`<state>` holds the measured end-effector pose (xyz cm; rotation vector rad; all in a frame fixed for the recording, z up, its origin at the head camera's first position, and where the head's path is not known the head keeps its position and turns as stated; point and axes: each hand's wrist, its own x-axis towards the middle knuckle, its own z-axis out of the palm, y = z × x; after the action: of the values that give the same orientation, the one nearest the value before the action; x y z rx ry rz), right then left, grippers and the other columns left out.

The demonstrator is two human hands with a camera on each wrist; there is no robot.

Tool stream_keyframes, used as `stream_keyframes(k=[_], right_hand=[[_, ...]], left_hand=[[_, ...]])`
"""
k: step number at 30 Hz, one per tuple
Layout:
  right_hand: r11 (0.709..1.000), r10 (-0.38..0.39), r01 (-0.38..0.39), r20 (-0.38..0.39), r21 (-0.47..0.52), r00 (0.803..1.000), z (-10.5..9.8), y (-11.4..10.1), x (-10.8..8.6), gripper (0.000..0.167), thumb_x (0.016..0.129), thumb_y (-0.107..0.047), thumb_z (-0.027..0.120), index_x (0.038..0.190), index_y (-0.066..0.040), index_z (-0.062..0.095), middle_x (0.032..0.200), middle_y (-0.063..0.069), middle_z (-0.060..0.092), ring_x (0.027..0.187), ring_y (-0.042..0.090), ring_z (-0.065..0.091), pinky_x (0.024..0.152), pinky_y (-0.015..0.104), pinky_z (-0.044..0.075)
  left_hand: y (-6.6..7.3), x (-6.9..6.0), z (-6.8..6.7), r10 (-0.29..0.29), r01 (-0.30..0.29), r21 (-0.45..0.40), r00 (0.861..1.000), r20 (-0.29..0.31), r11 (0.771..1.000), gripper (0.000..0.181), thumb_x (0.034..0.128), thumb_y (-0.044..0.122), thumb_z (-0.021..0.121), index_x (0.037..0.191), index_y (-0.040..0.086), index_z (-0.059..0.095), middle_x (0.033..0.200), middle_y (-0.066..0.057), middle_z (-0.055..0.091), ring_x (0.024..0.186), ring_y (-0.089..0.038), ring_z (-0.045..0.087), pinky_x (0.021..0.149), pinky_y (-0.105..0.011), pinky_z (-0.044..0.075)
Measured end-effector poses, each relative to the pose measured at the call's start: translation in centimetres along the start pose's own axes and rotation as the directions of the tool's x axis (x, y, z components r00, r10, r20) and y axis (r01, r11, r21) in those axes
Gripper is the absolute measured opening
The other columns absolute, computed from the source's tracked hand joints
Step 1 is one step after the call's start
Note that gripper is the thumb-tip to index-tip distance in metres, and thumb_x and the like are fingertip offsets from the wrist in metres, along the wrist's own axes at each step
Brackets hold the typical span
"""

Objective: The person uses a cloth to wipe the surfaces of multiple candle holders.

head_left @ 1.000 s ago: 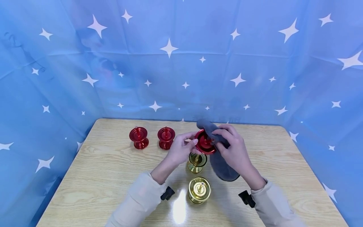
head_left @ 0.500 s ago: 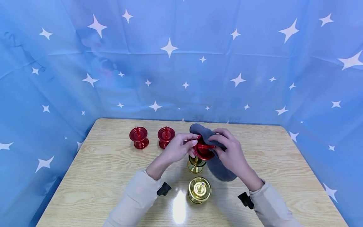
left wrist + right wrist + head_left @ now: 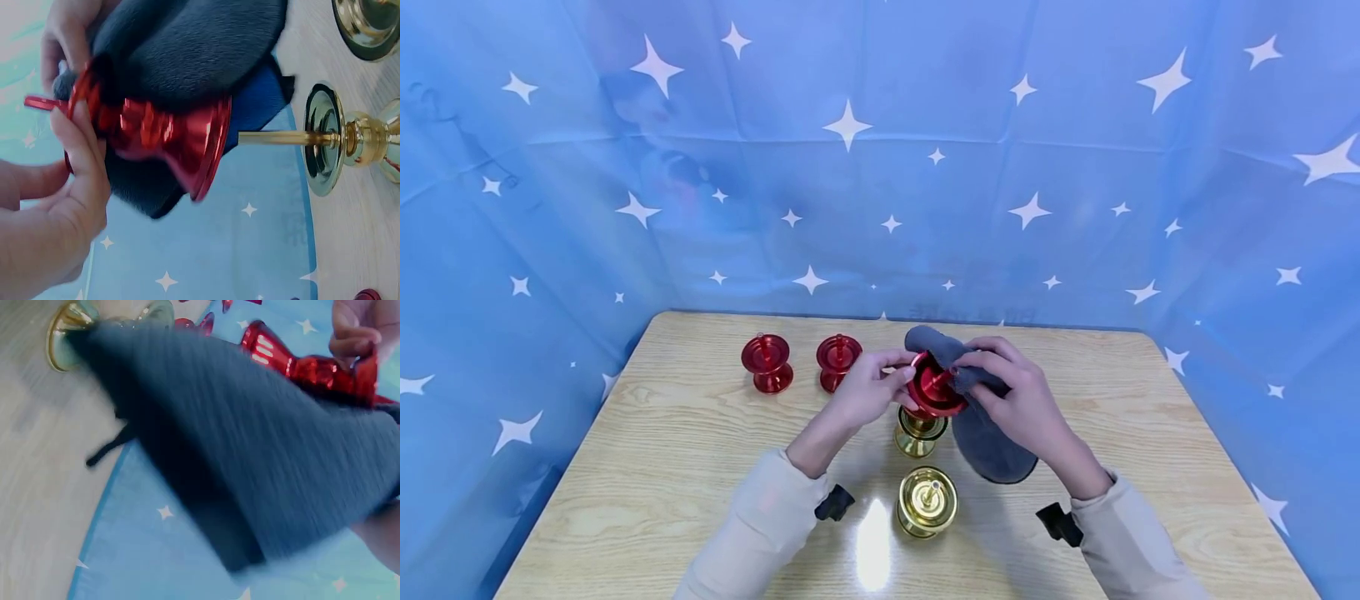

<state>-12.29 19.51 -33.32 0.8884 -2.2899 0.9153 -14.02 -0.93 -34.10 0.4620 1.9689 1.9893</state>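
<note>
A red metal candle holder (image 3: 937,402) is tilted in the air above the table, its spike leaning toward the right hand in the head view. My left hand (image 3: 867,390) pinches its dish rim between thumb and fingers. With bent fingers, my right hand (image 3: 1017,400) grips a dark grey cloth (image 3: 994,450) at the spike and dish. The cloth's lower part hangs down. In the left wrist view, the cloth (image 3: 200,53) partly covers the red candle holder (image 3: 169,134). The cloth (image 3: 250,444) is blurred in the right wrist view and hides most of the right hand.
Two gold candle holders stand on the table (image 3: 662,467): a near one (image 3: 927,502) and a farther one (image 3: 916,440), partly hidden under the raised red one. Two red candle holders, one at far left (image 3: 767,365) and another (image 3: 838,360), stand behind the left arm. A starry blue curtain (image 3: 850,208) surrounds the table.
The raised red candle holder has shifted slightly left and changed its tilt, its spike swinging toward the right and then partly back. The cloth and right hand moved with it. The standing holders stayed put.
</note>
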Motion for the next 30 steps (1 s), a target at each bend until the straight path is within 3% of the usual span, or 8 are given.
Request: stream_keyframes(k=[3, 5, 14, 18, 21, 24, 27, 30], right_hand=[[0.997, 0.073, -0.073, -0.018, 0.033, 0.997, 0.1, -0.2, -0.6, 0.039, 0.062, 0.02, 0.072, 0.092, -0.004, 0.066, 0.103, 0.013, 0.058, 0.091, 0.026, 0.058, 0.075, 0.02, 0.049], [0.993, 0.105, -0.102, -0.034, 0.065, 0.994, 0.3, -0.5, -0.8, 0.038, 0.063, 0.019, 0.072, 0.093, -0.003, 0.066, 0.103, 0.013, 0.058, 0.091, 0.026, 0.058, 0.075, 0.011, 0.045], [0.975, 0.203, -0.2, -0.024, 0.094, 0.979, 0.7, -0.5, -0.9, 0.038, 0.062, 0.019, 0.072, 0.091, -0.005, 0.066, 0.102, 0.011, 0.059, 0.09, 0.025, 0.058, 0.071, 0.016, 0.045], [0.967, 0.244, -0.243, -0.005, 0.072, 0.97, 0.7, -0.4, -0.7, 0.035, 0.063, 0.018, 0.071, 0.09, -0.005, 0.066, 0.1, 0.009, 0.06, 0.092, 0.025, 0.057, 0.076, 0.027, 0.046], [0.962, 0.267, -0.266, -0.013, 0.068, 0.964, 0.7, -0.4, -0.6, 0.032, 0.064, 0.016, 0.071, 0.089, -0.003, 0.065, 0.099, 0.01, 0.059, 0.092, 0.025, 0.057, 0.075, 0.034, 0.048], [0.948, 0.311, -0.308, -0.037, 0.078, 0.95, 0.8, -0.6, -0.6, 0.029, 0.067, 0.014, 0.071, 0.09, -0.001, 0.063, 0.097, 0.01, 0.059, 0.088, 0.022, 0.056, 0.071, 0.034, 0.051], [0.932, 0.36, -0.354, -0.071, 0.085, 0.93, 0.9, -0.7, -0.7, 0.025, 0.07, 0.011, 0.072, 0.09, -0.001, 0.062, 0.096, 0.009, 0.058, 0.083, 0.018, 0.056, 0.066, 0.028, 0.052], [0.926, 0.374, -0.368, -0.082, 0.082, 0.924, 1.0, -0.8, -0.8, 0.025, 0.07, 0.01, 0.072, 0.09, -0.001, 0.062, 0.096, 0.01, 0.057, 0.083, 0.018, 0.056, 0.064, 0.025, 0.052]], left_hand=[[0.0, 0.0, -0.3, 0.011, -0.016, -0.062, 0.997, -0.079, 0.998, 0.031, 0.0938, -0.003, 0.044, 0.124, -0.012, 0.047, 0.111, -0.024, 0.053, 0.059, -0.02, 0.063, 0.068, -0.031, 0.054], [0.0, 0.0, -0.4, 0.033, -0.039, -0.071, 0.996, -0.085, 0.997, 0.031, 0.0941, -0.002, 0.044, 0.124, -0.012, 0.047, 0.109, -0.024, 0.053, 0.058, -0.018, 0.062, 0.07, -0.031, 0.054], [-0.3, -0.1, -0.8, 0.089, -0.104, 0.122, 0.989, 0.12, 0.987, 0.03, 0.0956, 0.0, 0.042, 0.123, -0.01, 0.05, 0.1, -0.024, 0.061, 0.059, -0.023, 0.062, 0.066, -0.035, 0.054], [-0.5, 0.1, -0.5, 0.097, -0.115, 0.113, 0.983, 0.156, 0.987, 0.032, 0.0971, 0.002, 0.039, 0.126, -0.009, 0.047, 0.105, -0.026, 0.059, 0.067, -0.026, 0.065, 0.065, -0.035, 0.054], [-0.7, 0.2, -0.2, 0.093, -0.1, 0.063, 0.991, 0.1, 0.993, 0.033, 0.0961, 0.002, 0.042, 0.127, -0.009, 0.046, 0.112, -0.026, 0.056, 0.08, -0.03, 0.065, 0.07, -0.036, 0.054], [-0.8, 0.1, 0.2, 0.056, -0.056, 0.022, 0.998, -0.008, 0.998, 0.037, 0.0896, 0.002, 0.056, 0.125, -0.006, 0.05, 0.11, -0.021, 0.058, 0.089, -0.026, 0.063, 0.074, -0.032, 0.053], [-0.9, 0.0, 0.4, 0.036, -0.039, -0.028, 0.994, -0.104, 0.999, 0.041, 0.0806, -0.003, 0.066, 0.12, -0.005, 0.055, 0.105, -0.018, 0.06, 0.092, -0.022, 0.061, 0.074, -0.028, 0.052], [-0.9, 0.0, 0.6, 0.063, -0.071, -0.05, 0.988, -0.141, 0.996, 0.038, 0.0777, -0.008, 0.066, 0.114, -0.007, 0.057, 0.101, -0.019, 0.061, 0.09, -0.021, 0.062, 0.073, -0.028, 0.052]])
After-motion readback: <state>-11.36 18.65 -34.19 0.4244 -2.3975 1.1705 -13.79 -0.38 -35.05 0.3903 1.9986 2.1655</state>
